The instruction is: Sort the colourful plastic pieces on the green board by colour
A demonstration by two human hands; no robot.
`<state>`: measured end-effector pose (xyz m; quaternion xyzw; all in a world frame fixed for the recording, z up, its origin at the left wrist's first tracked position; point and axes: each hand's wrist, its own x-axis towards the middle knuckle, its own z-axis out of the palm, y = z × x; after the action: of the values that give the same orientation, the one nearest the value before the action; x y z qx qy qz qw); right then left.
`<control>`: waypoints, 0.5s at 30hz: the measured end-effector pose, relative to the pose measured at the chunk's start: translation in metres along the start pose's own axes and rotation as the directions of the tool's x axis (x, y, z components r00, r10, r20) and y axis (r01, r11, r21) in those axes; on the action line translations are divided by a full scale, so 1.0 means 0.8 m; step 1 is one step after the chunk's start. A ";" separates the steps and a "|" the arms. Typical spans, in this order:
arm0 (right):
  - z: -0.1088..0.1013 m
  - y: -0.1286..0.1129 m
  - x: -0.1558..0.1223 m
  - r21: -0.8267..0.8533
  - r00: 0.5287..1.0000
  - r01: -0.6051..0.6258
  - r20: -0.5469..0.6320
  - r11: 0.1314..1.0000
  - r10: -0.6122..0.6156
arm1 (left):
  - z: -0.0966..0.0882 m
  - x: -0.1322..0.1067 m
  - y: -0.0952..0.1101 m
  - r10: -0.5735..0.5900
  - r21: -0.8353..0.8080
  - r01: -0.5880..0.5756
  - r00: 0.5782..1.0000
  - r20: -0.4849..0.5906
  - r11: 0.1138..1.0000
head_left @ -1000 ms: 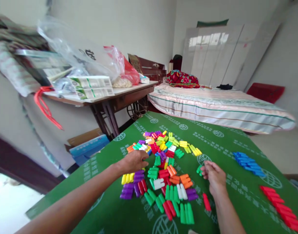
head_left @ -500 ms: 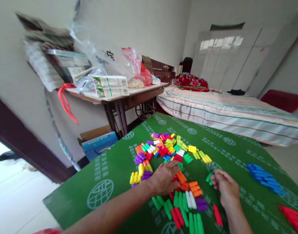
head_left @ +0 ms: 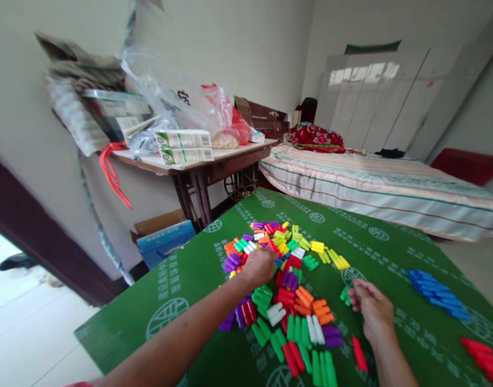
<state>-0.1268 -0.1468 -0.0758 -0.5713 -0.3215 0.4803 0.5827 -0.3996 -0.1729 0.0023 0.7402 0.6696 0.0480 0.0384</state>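
Coloured pieces [head_left: 285, 297] lay uncovered, reachable, after the left hand [head_left: 260, 267] shifted, grip unclear; the right hand [head_left: 371, 306] pinched green pieces [head_left: 345, 295].

Striped bed [head_left: 375, 188], red floral bundle [head_left: 316, 136] (lying on top), side table [head_left: 226, 163], clear plastic bag [head_left: 161, 88], blue box [head_left: 166, 239]

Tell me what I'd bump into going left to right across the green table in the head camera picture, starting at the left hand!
Left hand → small green piece at the other hand's fingers → right hand → blue pile → red row.
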 end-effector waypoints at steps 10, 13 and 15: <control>0.001 0.002 0.005 0.010 0.999 0.035 0.013 0.999 -0.036 | 0.009 0.036 0.024 -0.063 0.061 0.057 0.992 0.113 0.997; 0.002 -0.001 0.004 0.004 0.999 0.037 0.018 0.999 -0.037 | 0.006 0.034 0.024 -0.102 0.007 0.101 0.991 0.091 0.995; 0.002 -0.002 0.003 0.003 0.999 0.035 0.021 0.999 -0.035 | 0.002 0.030 0.022 -0.113 -0.055 0.116 0.992 0.058 0.992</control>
<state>-0.1274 -0.1435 -0.0742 -0.5595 -0.3369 0.4764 0.5886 -0.3798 -0.1507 0.0029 0.7002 0.7080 0.0449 0.0811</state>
